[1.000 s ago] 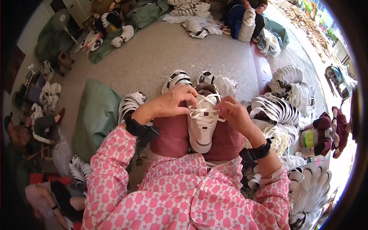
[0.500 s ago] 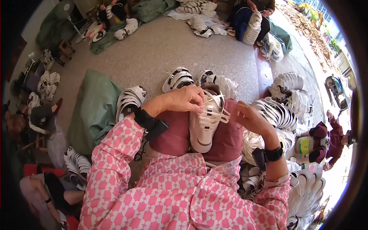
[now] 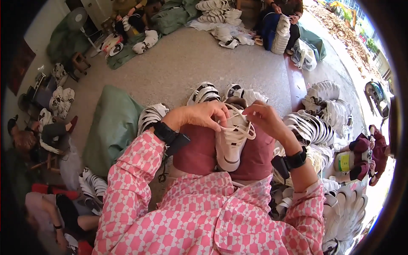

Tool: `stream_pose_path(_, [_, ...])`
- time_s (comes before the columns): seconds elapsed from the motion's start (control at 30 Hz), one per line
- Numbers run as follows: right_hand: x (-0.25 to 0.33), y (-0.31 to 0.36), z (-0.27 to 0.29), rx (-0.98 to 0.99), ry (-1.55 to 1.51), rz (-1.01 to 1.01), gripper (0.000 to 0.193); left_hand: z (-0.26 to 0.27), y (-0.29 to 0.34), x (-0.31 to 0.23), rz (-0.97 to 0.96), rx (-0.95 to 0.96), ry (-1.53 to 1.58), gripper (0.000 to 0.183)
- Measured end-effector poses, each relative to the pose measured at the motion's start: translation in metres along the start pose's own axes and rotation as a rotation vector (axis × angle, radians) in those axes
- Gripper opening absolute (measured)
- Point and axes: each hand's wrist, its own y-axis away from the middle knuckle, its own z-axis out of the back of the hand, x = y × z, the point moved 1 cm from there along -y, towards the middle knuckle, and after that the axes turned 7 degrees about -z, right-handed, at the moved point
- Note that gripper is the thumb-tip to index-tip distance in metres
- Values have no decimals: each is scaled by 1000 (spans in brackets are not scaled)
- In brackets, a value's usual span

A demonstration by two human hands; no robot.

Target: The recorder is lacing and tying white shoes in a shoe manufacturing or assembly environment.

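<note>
Since the earlier frames the white sneaker [image 3: 231, 138] has tipped a little on the lap and both hands have closed in over its upper end, the left hand sliding further across the top.

The left hand [image 3: 199, 115] curls down over the sneaker's top, its fingers [image 3: 222, 117] pinched shut on a white lace [image 3: 238, 131] just beneath them. The right hand [image 3: 265, 120] meets it from the other side, fingers bent and pinched on the same lace close to the left fingertips. Loops of the lace fan out directly below both sets of fingers, across the shoe's front.

The sneaker lies under the fingers, lengthwise on the person's maroon-trousered knees [image 3: 197, 148], its far end beneath the hands and its near end pointing back toward the body. Each wrist wears a black band [image 3: 166, 132], with pink-and-white patterned sleeves [image 3: 136, 170] behind.

Beyond the fingers, on the grey floor [image 3: 178, 68], rows of white-and-black sneakers [image 3: 206, 91] stand close ahead; more stacks [image 3: 312, 127] crowd to the right of the right hand. To the left of the left hand lies a green sack [image 3: 112, 127]. Far ahead, other people [image 3: 280, 17] sit among further shoe piles.
</note>
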Motion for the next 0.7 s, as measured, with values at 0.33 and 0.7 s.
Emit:
stream_pose_path(0.33, [2, -14, -19, -23, 113, 195, 20, -5, -1, -7, -38, -238, -10, 8])
stream_pose_path(0.7, [9, -20, -26, 11, 278, 149, 8, -9, -4, 0, -40, -226, 246, 19])
